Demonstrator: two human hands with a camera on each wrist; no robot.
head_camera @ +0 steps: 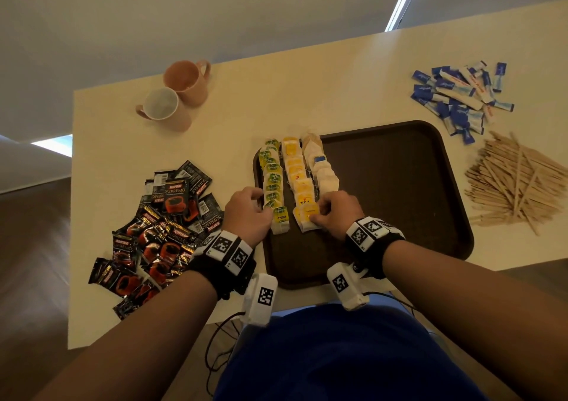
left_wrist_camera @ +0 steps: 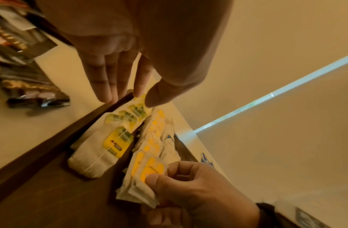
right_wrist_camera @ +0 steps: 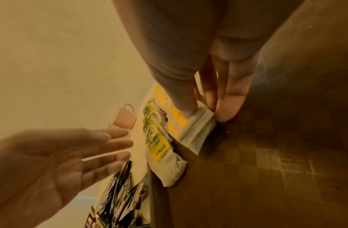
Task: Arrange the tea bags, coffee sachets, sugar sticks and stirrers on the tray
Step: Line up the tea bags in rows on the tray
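Observation:
Three rows of tea bags lie on the left part of the dark brown tray (head_camera: 384,185): a green-tagged row (head_camera: 272,179), a yellow-tagged row (head_camera: 296,170) and a plain white row (head_camera: 322,170). My left hand (head_camera: 255,210) has straight fingers, and its fingertips (left_wrist_camera: 139,92) touch the green row (left_wrist_camera: 130,115) at the tray's left rim. My right hand (head_camera: 322,213) pinches the nearest yellow tea bags (left_wrist_camera: 145,172) between thumb and curled fingers, at the near end of their row. In the right wrist view these yellow tea bags (right_wrist_camera: 196,132) sit as a small stack under the thumb.
Black coffee sachets (head_camera: 163,231) are heaped left of the tray. Blue and white sugar sticks (head_camera: 458,96) and wooden stirrers (head_camera: 516,182) lie in piles to its right. Two pink mugs (head_camera: 184,90) stand at the back left. The tray's right part is bare.

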